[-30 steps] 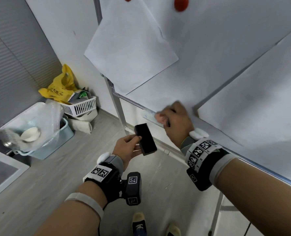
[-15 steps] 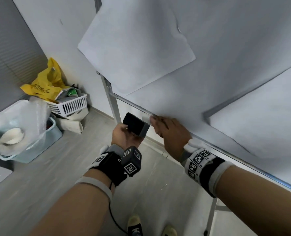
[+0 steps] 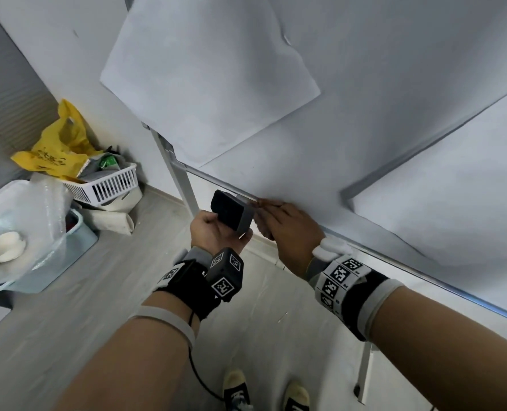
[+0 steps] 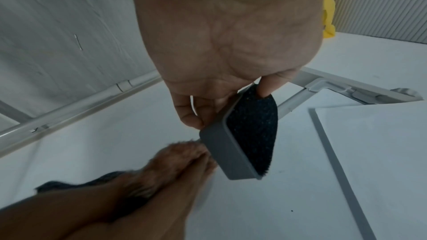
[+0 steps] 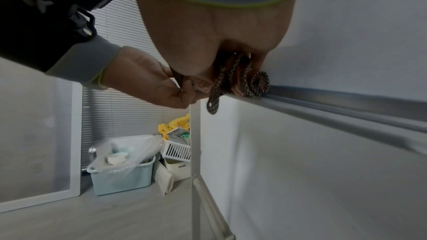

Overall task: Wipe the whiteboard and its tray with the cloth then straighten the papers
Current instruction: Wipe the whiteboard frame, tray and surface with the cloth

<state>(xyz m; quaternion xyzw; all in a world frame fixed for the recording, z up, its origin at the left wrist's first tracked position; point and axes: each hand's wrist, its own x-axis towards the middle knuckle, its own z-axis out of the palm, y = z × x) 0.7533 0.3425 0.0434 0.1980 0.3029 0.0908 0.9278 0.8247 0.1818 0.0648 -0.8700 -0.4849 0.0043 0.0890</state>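
Along the whiteboard's (image 3: pixel 365 69) lower edge, the right hand (image 3: pixel 288 229) presses a bunched, chequered cloth (image 5: pixel 254 83) onto the narrow metal tray (image 5: pixel 346 101). Just beside it, the left hand (image 3: pixel 213 232) grips a grey-cased eraser (image 4: pixel 240 143) with dark felt. Two flat paper sheets (image 3: pixel 205 78) hang tilted above. On the floor, a pale blue bin (image 5: pixel 122 176) holds a white cup (image 5: pixel 116 158) under clear plastic.

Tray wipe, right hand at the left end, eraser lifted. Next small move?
Probably sweep the cloth rightward along the tray. The right hand presses it at the tray's left end, while the left hand holds the eraser clear.
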